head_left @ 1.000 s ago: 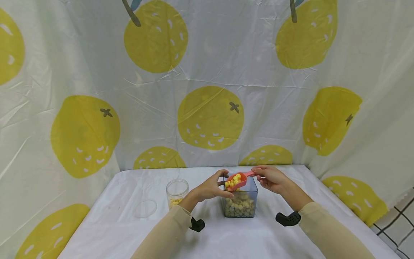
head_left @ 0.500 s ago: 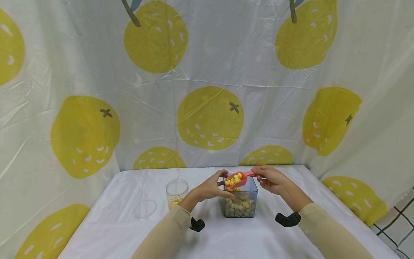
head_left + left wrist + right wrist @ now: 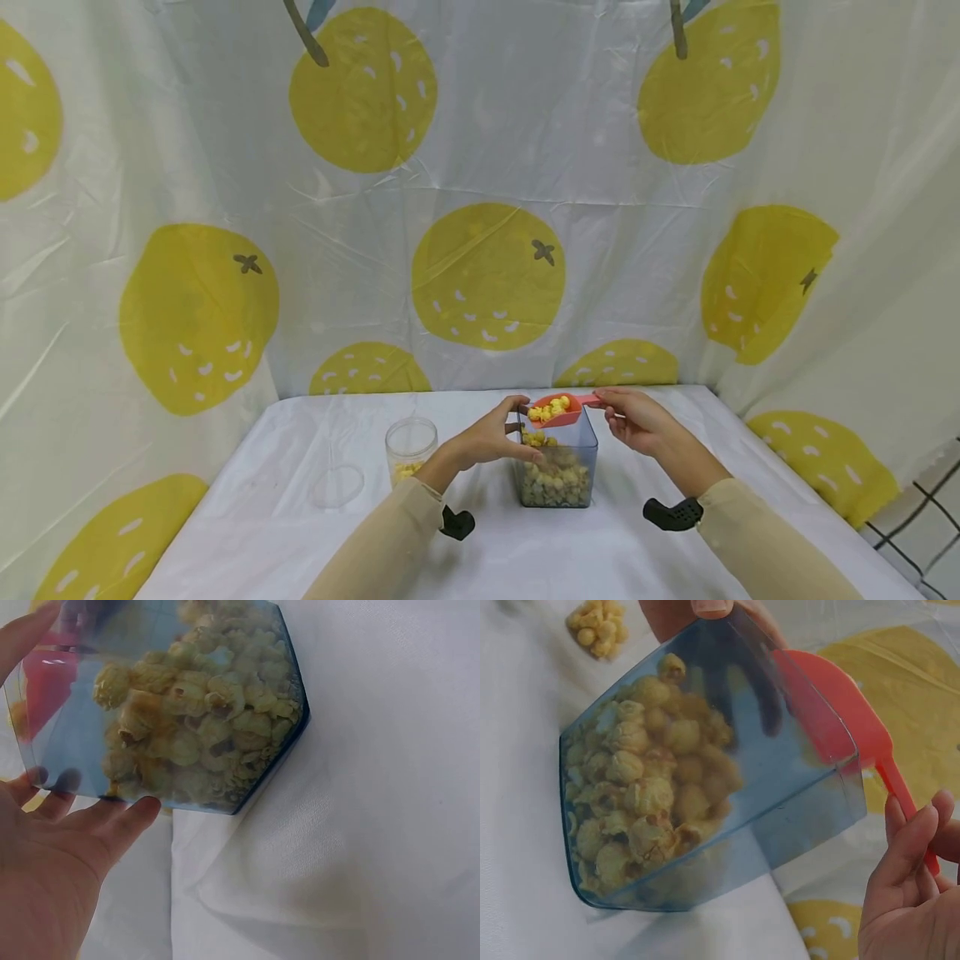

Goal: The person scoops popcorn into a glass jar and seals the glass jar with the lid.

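A clear bluish square container (image 3: 557, 475), partly filled with popcorn (image 3: 641, 787), stands on the white table. My left hand (image 3: 483, 435) grips its left side near the rim, thumb on the near wall and fingers along the far side. In the left wrist view the left fingers (image 3: 131, 825) lie against the wall. My right hand (image 3: 633, 419) pinches the handle of a red scoop (image 3: 567, 414). Yellow popcorn (image 3: 550, 408) fills the scoop, which is over the container's mouth, overlapping the rim in the head view.
To the left of the container stands a round clear jar (image 3: 412, 437) with some yellow popcorn in its bottom, partly behind my left forearm. Farther left a clear round lid (image 3: 337, 486) lies on the white tablecloth (image 3: 255, 517). A fruit-printed curtain (image 3: 487, 275) hangs behind the table.
The scoop with its popcorn has risen slightly and moved a little right, coming more level, along with my right hand. My left hand and the container have stayed in place.
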Demonstrator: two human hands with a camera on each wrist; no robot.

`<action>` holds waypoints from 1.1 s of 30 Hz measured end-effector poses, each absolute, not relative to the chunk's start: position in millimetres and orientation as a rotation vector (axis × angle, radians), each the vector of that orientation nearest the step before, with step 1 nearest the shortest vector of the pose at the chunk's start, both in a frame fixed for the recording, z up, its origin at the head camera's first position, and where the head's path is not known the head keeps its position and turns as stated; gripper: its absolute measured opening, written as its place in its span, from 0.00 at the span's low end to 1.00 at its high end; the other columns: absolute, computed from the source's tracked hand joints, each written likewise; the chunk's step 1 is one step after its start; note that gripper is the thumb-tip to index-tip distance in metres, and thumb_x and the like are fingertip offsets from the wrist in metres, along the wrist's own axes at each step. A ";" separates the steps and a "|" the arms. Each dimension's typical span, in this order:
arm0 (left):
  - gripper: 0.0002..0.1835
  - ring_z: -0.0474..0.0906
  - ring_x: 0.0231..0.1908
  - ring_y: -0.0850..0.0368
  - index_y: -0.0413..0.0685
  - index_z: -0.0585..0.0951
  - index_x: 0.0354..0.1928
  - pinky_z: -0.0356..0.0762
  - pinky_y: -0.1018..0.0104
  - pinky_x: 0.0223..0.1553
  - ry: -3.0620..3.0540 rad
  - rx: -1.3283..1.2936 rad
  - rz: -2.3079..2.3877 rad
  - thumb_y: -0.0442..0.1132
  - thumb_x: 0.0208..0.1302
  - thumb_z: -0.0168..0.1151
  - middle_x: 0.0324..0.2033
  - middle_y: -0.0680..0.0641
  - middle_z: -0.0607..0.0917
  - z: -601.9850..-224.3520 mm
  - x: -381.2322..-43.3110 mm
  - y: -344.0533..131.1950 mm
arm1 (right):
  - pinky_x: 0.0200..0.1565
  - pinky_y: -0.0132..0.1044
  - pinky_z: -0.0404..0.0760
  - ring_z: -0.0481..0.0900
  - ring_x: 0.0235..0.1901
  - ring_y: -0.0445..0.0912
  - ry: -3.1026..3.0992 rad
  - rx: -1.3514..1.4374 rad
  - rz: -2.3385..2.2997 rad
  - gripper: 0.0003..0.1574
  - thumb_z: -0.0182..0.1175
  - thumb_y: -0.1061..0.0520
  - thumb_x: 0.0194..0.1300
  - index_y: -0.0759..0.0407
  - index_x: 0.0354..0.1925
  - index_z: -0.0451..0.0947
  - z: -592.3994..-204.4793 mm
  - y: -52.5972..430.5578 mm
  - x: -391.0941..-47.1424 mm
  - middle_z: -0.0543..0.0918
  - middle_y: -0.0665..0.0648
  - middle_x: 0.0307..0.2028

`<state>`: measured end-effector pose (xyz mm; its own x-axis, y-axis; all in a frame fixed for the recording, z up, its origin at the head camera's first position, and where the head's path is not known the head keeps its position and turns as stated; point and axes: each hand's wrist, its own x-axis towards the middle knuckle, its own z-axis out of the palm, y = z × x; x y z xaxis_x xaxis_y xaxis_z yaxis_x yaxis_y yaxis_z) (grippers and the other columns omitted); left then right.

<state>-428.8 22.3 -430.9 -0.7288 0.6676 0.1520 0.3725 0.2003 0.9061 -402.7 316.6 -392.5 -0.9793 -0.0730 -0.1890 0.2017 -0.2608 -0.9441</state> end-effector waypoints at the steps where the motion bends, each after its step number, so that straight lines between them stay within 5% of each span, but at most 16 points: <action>1: 0.49 0.61 0.73 0.35 0.50 0.60 0.76 0.77 0.53 0.60 2.206 0.984 1.539 0.42 0.59 0.79 0.65 0.52 0.67 -430.8 -428.6 22.4 | 0.32 0.22 0.79 0.75 0.22 0.34 1.795 0.158 -2.362 0.20 0.58 0.54 0.79 0.62 0.63 0.71 -392.5 316.7 -402.6 0.84 0.52 0.36; 10: 0.49 0.63 0.73 0.40 0.52 0.59 0.77 0.77 0.55 0.59 2.227 0.938 1.532 0.42 0.60 0.78 0.70 0.52 0.65 -427.5 -425.9 23.0 | 0.31 0.22 0.79 0.75 0.23 0.34 1.775 0.105 -2.389 0.07 0.56 0.54 0.80 0.54 0.48 0.79 -389.3 318.2 -399.9 0.83 0.52 0.35; 33: 0.54 0.52 0.77 0.42 0.53 0.54 0.81 0.61 0.43 0.71 2.279 0.970 1.566 0.45 0.59 0.79 0.76 0.46 0.59 -411.1 -426.3 9.1 | 0.29 0.23 0.79 0.75 0.21 0.34 1.747 0.063 -2.409 0.08 0.55 0.54 0.81 0.53 0.45 0.80 -372.0 311.2 -401.5 0.83 0.51 0.33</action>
<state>-426.3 9.1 -411.1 -0.7610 0.6213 0.1868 0.3970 0.2182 0.8915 -401.5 311.2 -372.0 -0.9855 -0.1084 -0.1309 0.1581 -0.3021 -0.9401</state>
